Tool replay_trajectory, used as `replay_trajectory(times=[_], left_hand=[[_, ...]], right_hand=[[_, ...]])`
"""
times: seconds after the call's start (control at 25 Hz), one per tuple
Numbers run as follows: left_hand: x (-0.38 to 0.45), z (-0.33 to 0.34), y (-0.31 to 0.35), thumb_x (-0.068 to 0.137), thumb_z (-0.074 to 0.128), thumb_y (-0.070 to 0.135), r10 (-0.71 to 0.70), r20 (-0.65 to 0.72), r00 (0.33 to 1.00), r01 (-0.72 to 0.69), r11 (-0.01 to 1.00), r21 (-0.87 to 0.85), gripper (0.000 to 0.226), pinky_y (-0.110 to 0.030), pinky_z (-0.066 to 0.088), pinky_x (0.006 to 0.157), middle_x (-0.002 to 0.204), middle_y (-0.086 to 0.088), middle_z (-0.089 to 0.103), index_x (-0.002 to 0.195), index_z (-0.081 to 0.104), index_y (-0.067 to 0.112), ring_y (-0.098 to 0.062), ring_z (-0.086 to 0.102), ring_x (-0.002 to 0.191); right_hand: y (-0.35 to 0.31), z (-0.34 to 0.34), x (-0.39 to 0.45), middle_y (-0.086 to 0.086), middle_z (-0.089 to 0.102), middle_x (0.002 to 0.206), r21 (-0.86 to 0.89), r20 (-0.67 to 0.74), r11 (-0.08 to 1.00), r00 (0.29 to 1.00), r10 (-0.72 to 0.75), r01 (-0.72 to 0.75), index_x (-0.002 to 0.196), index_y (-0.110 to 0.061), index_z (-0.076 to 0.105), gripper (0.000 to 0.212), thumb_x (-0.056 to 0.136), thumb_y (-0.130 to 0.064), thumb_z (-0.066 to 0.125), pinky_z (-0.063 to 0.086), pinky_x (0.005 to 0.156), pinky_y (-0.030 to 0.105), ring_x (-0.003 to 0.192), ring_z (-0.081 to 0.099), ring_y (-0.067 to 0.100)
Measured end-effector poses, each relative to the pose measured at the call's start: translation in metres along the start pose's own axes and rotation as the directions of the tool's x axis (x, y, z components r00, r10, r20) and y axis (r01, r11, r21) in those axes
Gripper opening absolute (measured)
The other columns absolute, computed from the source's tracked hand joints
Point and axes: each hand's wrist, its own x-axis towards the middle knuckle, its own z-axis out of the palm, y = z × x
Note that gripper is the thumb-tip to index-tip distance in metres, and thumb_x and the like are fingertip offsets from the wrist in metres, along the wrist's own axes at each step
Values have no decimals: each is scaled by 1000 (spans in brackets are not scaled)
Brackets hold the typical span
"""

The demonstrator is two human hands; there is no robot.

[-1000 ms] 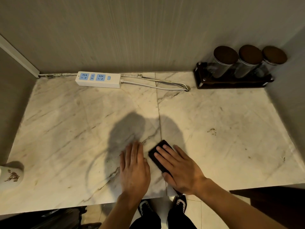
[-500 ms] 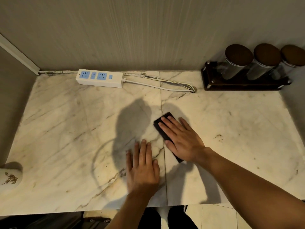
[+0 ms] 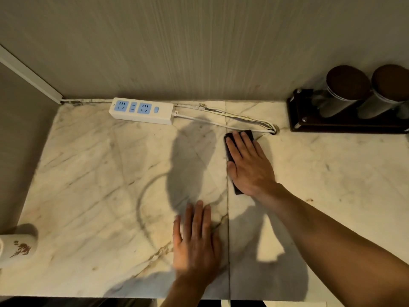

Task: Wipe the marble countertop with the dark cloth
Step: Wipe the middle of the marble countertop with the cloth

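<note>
The marble countertop (image 3: 88, 185) is pale with grey veins and a seam down its middle. A dark folded cloth (image 3: 229, 151) lies flat near the back, just short of the white cables. My right hand (image 3: 247, 165) presses flat on the cloth, fingers extended toward the wall and covering most of it; only its far end and left edge show. My left hand (image 3: 197, 238) rests palm down on the bare marble near the front edge, fingers slightly spread, holding nothing.
A white power strip (image 3: 141, 110) with blue sockets lies at the back, its cables (image 3: 232, 120) running right to a hole. A dark wooden rack (image 3: 309, 122) with lidded jars (image 3: 345, 89) stands back right. A white patterned cup (image 3: 15, 249) sits at the left edge.
My right hand has pushed the cloth away from the front edge toward the back wall, close to the cables. My left hand stayed flat near the front.
</note>
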Motion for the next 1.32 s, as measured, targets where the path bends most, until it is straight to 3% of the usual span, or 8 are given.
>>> replay_trajectory(times=[0.08, 0.2, 0.36, 0.48, 0.84, 1.04, 1.32], left_hand=[[0, 2, -1, 82, 43, 36, 8, -23, 1000, -8, 1000, 4, 61, -52, 21, 111, 150, -6, 37, 139, 46, 13, -24, 25, 141], [-1, 3, -1, 83, 43, 36, 7, -40, 999, -8, 1000, -10, 61, -52, 20, 111, 151, -5, 36, 139, 45, 14, -23, 24, 141], [-1, 4, -1, 84, 43, 35, 0, -30, 1000, -1, 1000, -10, 61, -51, 19, 113, 151, -5, 37, 142, 42, 16, -23, 24, 142], [-2, 2, -1, 85, 41, 37, -12, -5, 1000, 12, 1000, -1, 60, -51, 19, 113, 151, -5, 38, 142, 41, 17, -23, 25, 142], [-3, -4, 4, 87, 34, 35, -16, 15, 1000, 15, 998, 53, 59, -51, 19, 112, 149, -10, 41, 141, 43, 12, -28, 32, 139], [-5, -4, 2, 89, 31, 37, 10, 5, 1000, -11, 998, 66, 60, -51, 19, 114, 152, -10, 36, 144, 37, 13, -27, 27, 142], [-7, 1, 4, 93, 19, 40, 1, 40, 999, -5, 993, 121, 63, -51, 10, 117, 158, -8, 20, 149, 21, 12, -26, 12, 146]], right_hand=[[-1, 2, 1, 3, 1, 161, 39, -6, 999, 1000, 25, -24, 151, -17, 3, 62, 96, -35, 23, -7, 117, 33, 147, -5, 17], [-2, 3, -2, 6, -3, 161, 77, -13, 982, 985, 173, -172, 151, -14, 0, 61, 97, -37, 19, -5, 118, 36, 146, -8, 19], [-7, 4, -12, 14, 4, 160, 197, -50, 892, 904, 424, -407, 150, -6, 4, 68, 96, -41, 25, 0, 119, 40, 147, -1, 26], [-11, 6, -26, 16, 5, 160, 226, -56, 836, 850, 524, -500, 150, -4, 5, 72, 96, -45, 28, 2, 119, 40, 147, 0, 28], [-28, 12, -86, 18, 8, 159, 236, -65, 781, 793, 606, -578, 150, -2, 7, 73, 95, -43, 35, 5, 119, 41, 147, 3, 29], [-44, 16, -123, 19, 7, 159, 226, -44, 786, 800, 598, -575, 149, -2, 4, 73, 95, -42, 34, 1, 119, 41, 147, 2, 30], [-63, 22, -184, 19, 15, 157, 216, -68, 811, 820, 568, -544, 149, -2, 13, 71, 94, -41, 34, 14, 118, 45, 146, 11, 31]])
